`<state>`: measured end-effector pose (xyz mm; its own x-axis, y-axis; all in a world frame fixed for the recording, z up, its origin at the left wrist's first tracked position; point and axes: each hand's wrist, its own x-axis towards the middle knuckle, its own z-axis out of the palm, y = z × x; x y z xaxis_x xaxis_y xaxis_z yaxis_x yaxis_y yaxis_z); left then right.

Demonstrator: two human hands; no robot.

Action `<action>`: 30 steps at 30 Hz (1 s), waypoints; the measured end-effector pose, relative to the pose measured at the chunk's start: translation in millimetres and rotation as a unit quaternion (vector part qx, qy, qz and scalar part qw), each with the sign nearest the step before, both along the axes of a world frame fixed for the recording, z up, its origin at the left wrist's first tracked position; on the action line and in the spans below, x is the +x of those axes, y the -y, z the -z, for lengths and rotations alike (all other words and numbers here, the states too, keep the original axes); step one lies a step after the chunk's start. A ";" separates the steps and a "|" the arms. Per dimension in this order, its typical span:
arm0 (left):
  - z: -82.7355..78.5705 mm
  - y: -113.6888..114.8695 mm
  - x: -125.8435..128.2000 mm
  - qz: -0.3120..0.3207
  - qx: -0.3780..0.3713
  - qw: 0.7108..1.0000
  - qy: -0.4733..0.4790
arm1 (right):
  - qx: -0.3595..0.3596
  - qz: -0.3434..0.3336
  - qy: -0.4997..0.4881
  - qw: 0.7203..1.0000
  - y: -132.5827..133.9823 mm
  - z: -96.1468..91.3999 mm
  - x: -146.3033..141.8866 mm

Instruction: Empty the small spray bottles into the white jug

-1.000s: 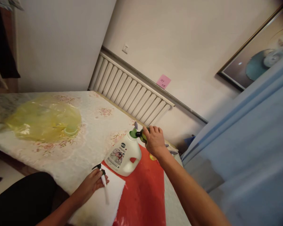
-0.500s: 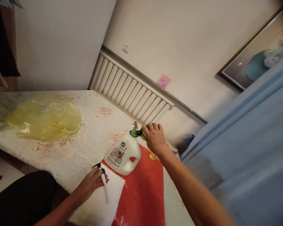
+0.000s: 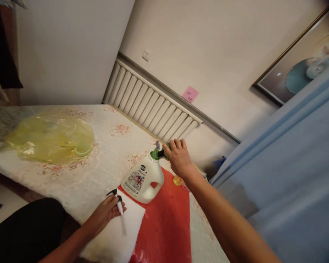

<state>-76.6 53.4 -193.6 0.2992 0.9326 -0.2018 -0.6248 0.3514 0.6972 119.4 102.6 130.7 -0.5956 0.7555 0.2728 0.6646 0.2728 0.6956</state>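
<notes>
My right hand (image 3: 180, 159) is closed around a dark green bottle (image 3: 166, 150), tilted so that its black neck meets the green mouth of a white detergent jug (image 3: 153, 188). The jug stands upright on a red mat (image 3: 167, 223) and has a printed label and a side handle. In my left hand (image 3: 109, 209) is a pump dispenser top (image 3: 120, 207) with a black head and a white tube pointing down. That hand is above a white cloth (image 3: 126, 233), left of the jug. Most of the bottle is hidden behind my right fingers.
A yellow plastic bag (image 3: 49, 138) lies on the flowered tablecloth (image 3: 106, 157) at the left. Small yellow and pink items (image 3: 178, 180) sit beside my right wrist. Behind the table are a radiator (image 3: 150, 102) and, at the right, a blue curtain (image 3: 287, 157).
My right hand has risen slightly and tipped the bottle a little more at the jug's mouth. The left hand with the pump top stays about where it was.
</notes>
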 end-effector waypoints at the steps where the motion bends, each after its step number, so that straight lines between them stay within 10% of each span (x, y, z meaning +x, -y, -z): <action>1: -0.5 0.1 0.0 -0.001 0.002 1.000 -0.006 | 0.000 -0.002 0.001 1.000 -0.1 -0.8 -0.6; 30: 0.6 0.9 0.8 -0.009 0.007 1.000 -0.015 | 0.016 -0.049 0.003 0.999 -0.6 1.5 -9.5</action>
<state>-75.9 52.5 -194.2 0.2757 0.9408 -0.1974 -0.6107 0.3300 0.7198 110.0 103.2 129.2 -0.6676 0.6847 0.2925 0.6320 0.3133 0.7088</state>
